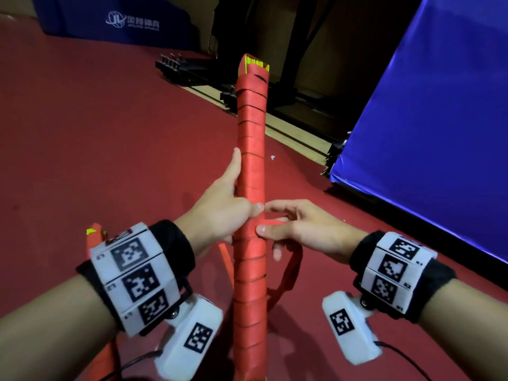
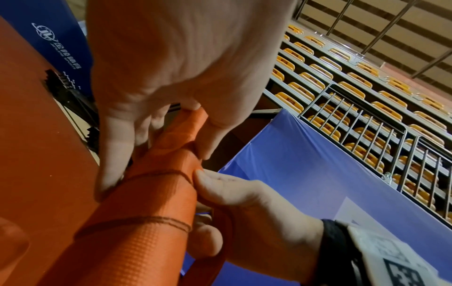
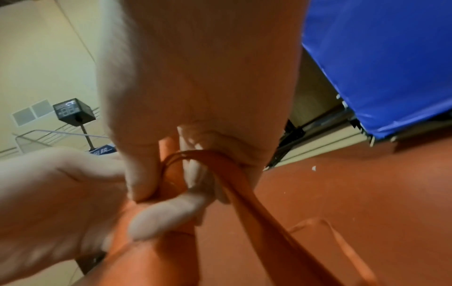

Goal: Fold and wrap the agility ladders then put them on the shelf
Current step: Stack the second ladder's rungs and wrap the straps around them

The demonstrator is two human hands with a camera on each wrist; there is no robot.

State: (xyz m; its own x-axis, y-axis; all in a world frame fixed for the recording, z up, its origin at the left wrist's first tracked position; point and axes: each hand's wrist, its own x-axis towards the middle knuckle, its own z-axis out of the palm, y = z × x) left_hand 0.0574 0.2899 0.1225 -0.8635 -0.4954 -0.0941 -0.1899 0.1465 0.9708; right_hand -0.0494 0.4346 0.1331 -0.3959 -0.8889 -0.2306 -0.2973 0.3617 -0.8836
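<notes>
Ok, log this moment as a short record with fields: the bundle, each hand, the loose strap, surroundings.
bundle: folded agility ladder, a long red bundle held roughly upright, spirally wrapped in red strap, yellow-green rung ends showing at its top
left hand: left hand grips the bundle mid-length, thumb across its front
right hand: right hand pinches the strap against the bundle just below the left thumb
loose strap: strap tail hangs in a loop under the right hand
surroundings: red floor, blue padded mat to the right

The blue pad (image 1: 115,26) bears a white circular "JL" logo beside white characters; smaller lettering beneath is illegible.
</notes>
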